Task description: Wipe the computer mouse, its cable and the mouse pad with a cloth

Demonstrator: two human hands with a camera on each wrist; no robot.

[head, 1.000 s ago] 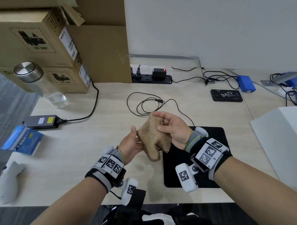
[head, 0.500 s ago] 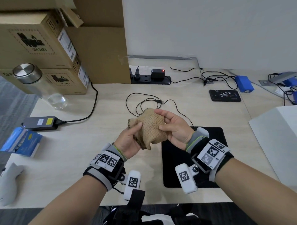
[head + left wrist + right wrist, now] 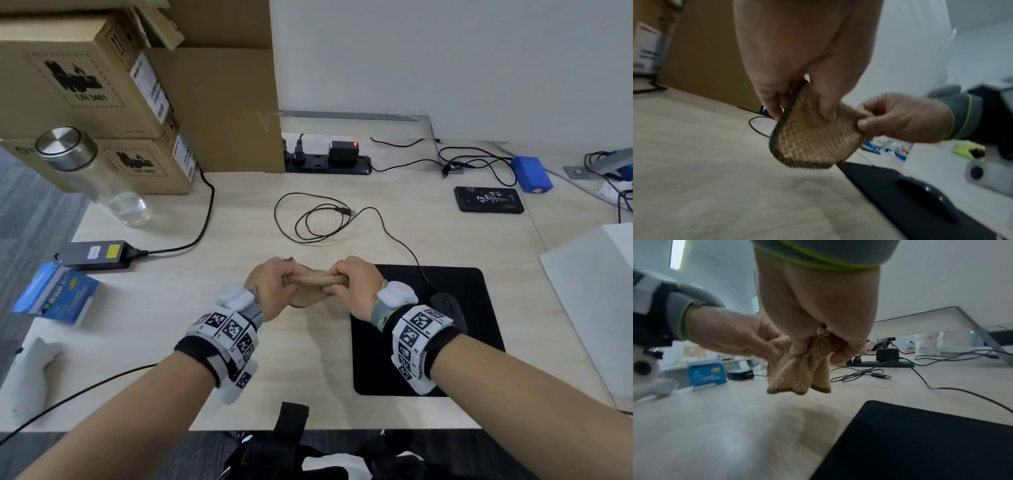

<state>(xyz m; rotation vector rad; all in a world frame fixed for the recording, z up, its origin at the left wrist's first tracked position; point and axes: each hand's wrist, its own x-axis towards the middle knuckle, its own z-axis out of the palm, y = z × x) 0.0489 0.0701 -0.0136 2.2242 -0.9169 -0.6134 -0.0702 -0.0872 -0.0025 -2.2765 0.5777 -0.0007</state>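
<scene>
A tan woven cloth (image 3: 313,280) with a dark edge hangs folded above the desk, just left of the black mouse pad (image 3: 472,308). My left hand (image 3: 270,286) pinches its left end and my right hand (image 3: 352,284) pinches its right end. In the left wrist view the cloth (image 3: 813,138) droops in a fold between my left hand (image 3: 803,112) and my right hand (image 3: 865,120). The black mouse (image 3: 448,306) lies on the pad behind my right wrist, partly hidden. Its cable (image 3: 394,233) runs back to a loose coil (image 3: 315,219) on the desk.
Cardboard boxes (image 3: 102,85) and a glass bottle (image 3: 89,178) stand at the back left. A power brick (image 3: 96,255) and a blue packet (image 3: 56,298) lie at the left, a power strip (image 3: 329,161) at the back, a black device (image 3: 488,200) and a white box (image 3: 596,294) at the right.
Both hands turned palm-down and lowered toward me. The cloth went from a loose bunch held upright to a fold stretched between the two hands.
</scene>
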